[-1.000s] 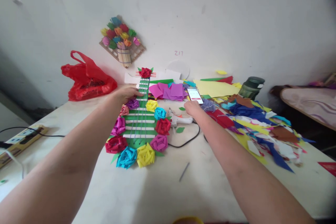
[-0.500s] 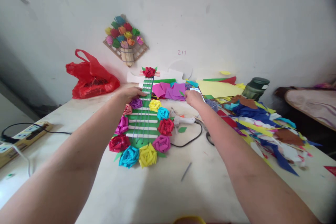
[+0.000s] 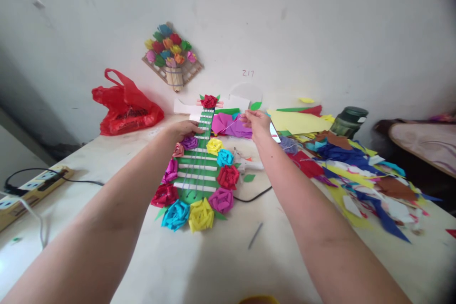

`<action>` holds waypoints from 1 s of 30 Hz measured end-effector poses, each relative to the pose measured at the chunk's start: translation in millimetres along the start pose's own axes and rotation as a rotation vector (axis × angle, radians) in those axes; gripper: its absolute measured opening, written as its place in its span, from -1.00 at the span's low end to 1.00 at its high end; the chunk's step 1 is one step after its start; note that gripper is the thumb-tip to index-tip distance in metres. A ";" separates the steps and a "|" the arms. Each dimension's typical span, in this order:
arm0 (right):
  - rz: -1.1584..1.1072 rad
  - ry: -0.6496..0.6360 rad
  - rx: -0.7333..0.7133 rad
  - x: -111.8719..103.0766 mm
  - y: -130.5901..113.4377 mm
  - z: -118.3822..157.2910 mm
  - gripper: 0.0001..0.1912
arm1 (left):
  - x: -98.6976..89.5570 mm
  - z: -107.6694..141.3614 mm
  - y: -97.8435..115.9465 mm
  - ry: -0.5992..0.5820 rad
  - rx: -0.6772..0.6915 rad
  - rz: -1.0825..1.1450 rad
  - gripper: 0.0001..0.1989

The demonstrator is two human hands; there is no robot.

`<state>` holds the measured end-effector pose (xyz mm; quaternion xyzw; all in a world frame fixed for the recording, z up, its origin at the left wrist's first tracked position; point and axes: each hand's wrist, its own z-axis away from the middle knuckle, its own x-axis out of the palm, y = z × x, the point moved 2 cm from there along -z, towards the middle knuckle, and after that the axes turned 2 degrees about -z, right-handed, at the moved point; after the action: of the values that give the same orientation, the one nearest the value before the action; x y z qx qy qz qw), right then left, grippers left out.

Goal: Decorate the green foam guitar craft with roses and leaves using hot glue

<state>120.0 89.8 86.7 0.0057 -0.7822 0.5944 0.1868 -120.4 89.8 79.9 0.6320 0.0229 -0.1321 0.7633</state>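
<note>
A paper guitar (image 3: 197, 166) with a green body, white strips and blue-grey strings lies on the table, ringed with rolled paper roses. My left hand (image 3: 185, 129) grips its neck from the left, fingertips over the edge. To the right of the neck, my right hand (image 3: 258, 122) is pinched, with a green paper leaf (image 3: 255, 106) showing just above its fingers. A thin pale strand stretches from those fingertips leftward toward the neck. Below the hand lies a white glue gun (image 3: 251, 165), partly hidden, and a loose green leaf (image 3: 249, 178).
Paper scraps (image 3: 370, 175) pile up on the right near a dark green bottle (image 3: 349, 122). A phone (image 3: 274, 133) lies behind my right wrist. On the left are a red plastic bag (image 3: 130, 109) and a power strip (image 3: 35, 190). A grey stick (image 3: 255, 236) lies in front.
My right hand has risen and turned, bringing the leaf up above its fingers, and the pale strand now shows. The guitar's head has shifted slightly right, with my left hand still on its neck.
</note>
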 end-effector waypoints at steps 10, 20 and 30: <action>0.110 -0.238 0.236 35.2 32.6 30.8 -0.89 | 2.8 -0.3 -0.2 -0.137 -0.080 0.008 -0.66; 0.127 -0.423 0.392 48.2 39.9 50.8 -0.88 | -4.8 -8.6 -3.2 -0.107 -0.060 -0.040 -0.68; 0.137 -0.426 0.410 50.1 47.2 51.5 -0.94 | -5.4 -5.8 -3.9 -0.135 -0.075 0.001 -0.68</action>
<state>47.8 66.4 46.4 0.1152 -0.6660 0.7365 -0.0270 -125.8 95.7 76.2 0.5927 -0.0242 -0.1732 0.7862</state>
